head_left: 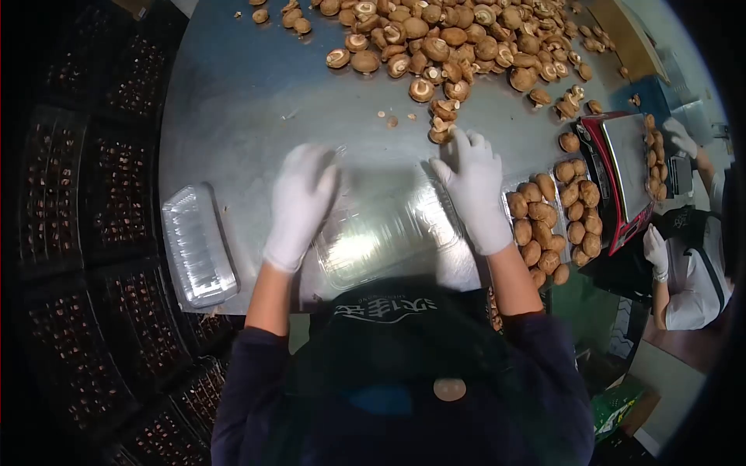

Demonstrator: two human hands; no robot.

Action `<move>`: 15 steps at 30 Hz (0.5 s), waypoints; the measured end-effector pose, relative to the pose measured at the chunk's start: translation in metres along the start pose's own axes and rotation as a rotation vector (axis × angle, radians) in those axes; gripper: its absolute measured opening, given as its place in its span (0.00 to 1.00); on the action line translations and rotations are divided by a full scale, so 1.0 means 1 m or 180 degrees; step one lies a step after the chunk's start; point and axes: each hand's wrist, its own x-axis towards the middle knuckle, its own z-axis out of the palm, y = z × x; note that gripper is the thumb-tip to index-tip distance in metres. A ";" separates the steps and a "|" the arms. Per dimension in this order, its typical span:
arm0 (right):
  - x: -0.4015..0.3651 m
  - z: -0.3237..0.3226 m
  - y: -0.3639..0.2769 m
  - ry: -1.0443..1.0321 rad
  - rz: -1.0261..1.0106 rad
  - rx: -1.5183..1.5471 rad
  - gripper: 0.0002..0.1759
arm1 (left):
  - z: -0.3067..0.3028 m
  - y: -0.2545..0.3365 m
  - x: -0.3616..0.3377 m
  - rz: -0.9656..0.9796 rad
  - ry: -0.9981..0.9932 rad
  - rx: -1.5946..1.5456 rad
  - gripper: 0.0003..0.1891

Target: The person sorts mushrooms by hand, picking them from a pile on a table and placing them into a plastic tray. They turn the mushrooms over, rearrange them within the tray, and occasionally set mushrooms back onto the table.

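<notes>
My left hand (301,203), in a white glove, is at the left edge of a clear plastic tray (373,237) lying on the metal table, its thumb apart from its fingers and nothing seen in it. At the tray's right side my right hand (475,190), also gloved, has its fingers spread and holds nothing. Whether either hand touches the tray is unclear. Just beyond my right fingertips lie loose mushrooms (440,130), part of a large pile (454,36). Trays filled with mushrooms (542,211) stand to the right.
Stacked clear trays (200,245) lie at the table's left edge. A red scale (606,167) is at the right, with a tray of mushrooms on it. A co-worker's gloved hands (657,252) show beyond. Dark crates (85,264) line the left.
</notes>
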 end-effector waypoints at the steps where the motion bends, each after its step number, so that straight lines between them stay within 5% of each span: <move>1: 0.013 0.018 0.007 0.0014 -0.0009 0.0004 0.35 | 0.024 0.005 0.024 0.0556 -0.0038 -0.0228 0.14; 4: 0.026 0.053 0.028 -0.0122 0.0498 0.0126 0.31 | 0.115 0.001 0.099 0.1262 -0.0013 -0.0378 0.17; 6: 0.023 0.057 0.043 -0.0202 0.1067 0.2068 0.30 | 0.147 0.004 0.133 0.1231 -0.0286 0.0033 0.19; 8: 0.022 0.020 0.032 -0.0570 0.1822 0.4048 0.31 | 0.160 0.011 0.154 0.0786 -0.0563 0.0107 0.19; 12: 0.011 0.007 0.047 -0.0763 0.1818 0.5380 0.27 | 0.152 0.011 0.166 0.0791 -0.0521 -0.0041 0.19; 15: 0.007 0.011 0.056 -0.1095 0.1610 0.6254 0.27 | 0.113 0.018 0.133 -0.0416 -0.0421 -0.1530 0.17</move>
